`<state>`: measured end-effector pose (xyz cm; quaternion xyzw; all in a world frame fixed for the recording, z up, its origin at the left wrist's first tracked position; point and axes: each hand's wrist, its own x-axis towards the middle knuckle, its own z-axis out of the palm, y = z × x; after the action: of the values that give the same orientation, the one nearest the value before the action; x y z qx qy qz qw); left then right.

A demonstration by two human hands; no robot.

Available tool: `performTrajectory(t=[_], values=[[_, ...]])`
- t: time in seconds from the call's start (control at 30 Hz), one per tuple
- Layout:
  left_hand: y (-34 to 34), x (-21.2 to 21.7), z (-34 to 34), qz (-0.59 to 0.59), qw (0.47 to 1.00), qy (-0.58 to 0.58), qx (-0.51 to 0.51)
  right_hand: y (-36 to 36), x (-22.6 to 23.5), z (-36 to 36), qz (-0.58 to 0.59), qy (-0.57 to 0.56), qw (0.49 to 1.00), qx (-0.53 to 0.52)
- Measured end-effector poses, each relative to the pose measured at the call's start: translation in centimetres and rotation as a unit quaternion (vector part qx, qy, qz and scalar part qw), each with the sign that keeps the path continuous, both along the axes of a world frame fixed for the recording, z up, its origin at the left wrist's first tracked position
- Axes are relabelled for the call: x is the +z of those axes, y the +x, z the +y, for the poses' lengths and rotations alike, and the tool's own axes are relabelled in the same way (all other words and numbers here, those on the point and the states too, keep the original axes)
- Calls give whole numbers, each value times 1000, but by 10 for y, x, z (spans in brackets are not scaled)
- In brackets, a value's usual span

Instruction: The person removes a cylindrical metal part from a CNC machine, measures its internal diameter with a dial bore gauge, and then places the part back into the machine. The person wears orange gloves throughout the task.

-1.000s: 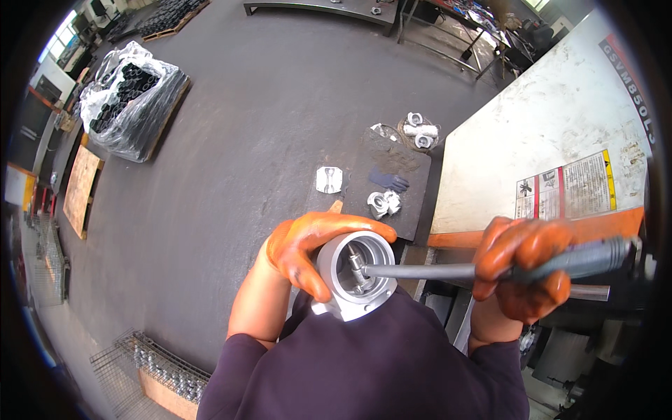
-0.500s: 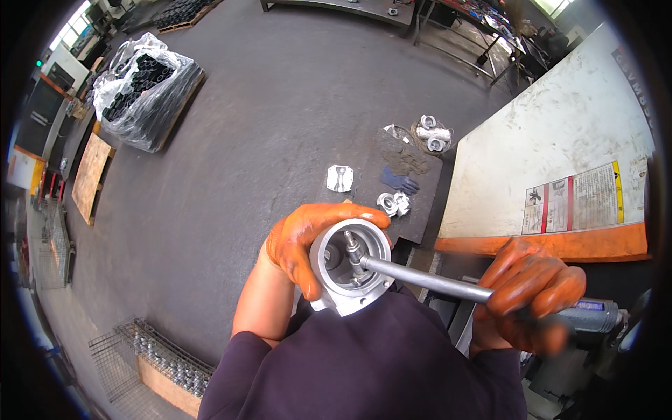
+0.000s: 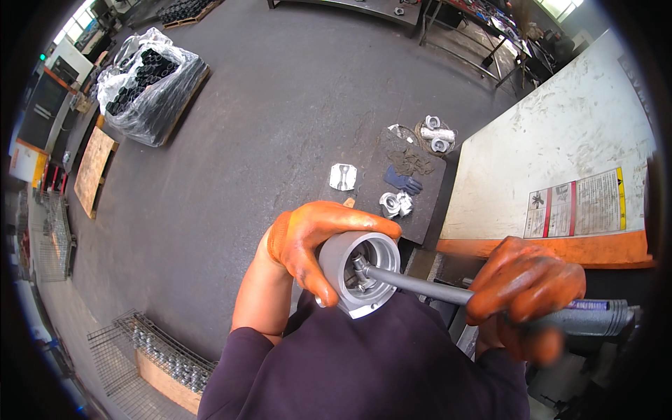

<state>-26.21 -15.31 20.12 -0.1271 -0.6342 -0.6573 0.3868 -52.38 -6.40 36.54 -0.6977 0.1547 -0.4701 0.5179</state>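
Inside a silver metal housing (image 3: 337, 260) gripped by the orange-gloved left hand (image 3: 309, 238), a grey long-shafted tool (image 3: 434, 288), clasped by the orange-gloved right hand (image 3: 530, 283), is inserted, not yet withdrawn.

Dark grey floor (image 3: 231, 161) reaches 2 metal tables (image 3: 350, 8); bright windows (image 3: 73, 26) show upper left and right.

Near centre, left orange-gloved hand (image 3: 313, 239) grips cylindrical metal housing (image 3: 339, 257); at four o'clock, right orange-gloved hand (image 3: 526, 290) holds grey long-shafted angle-head tool (image 3: 434, 288), its head inside the housing; navy glove (image 3: 403, 180) at two o'clock, wire basket (image 3: 112, 367) at eight o'clock
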Motion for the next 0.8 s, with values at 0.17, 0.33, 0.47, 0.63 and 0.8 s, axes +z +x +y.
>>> performTrajectory(t=[0.17, 0.33, 0.47, 0.63, 0.8], values=[[1, 5, -3, -70, 997, 11, -25, 20, -11, 0, -20, -45, 988, -145], [-8, -7, -2, -44, 994, 95, -42, 33, -1, -3, -30, 1, 973, -229], [-5, -17, 2, -54, 985, 158, -49, 33, -3, -3, -23, 55, 971, -233], [-7, -20, 2, -68, 978, 189, -55, 38, -2, 10, -68, 147, 944, -288], [-2, -22, 3, -107, 976, 184, -37, 19, -7, 0, -50, 156, 977, -137]])
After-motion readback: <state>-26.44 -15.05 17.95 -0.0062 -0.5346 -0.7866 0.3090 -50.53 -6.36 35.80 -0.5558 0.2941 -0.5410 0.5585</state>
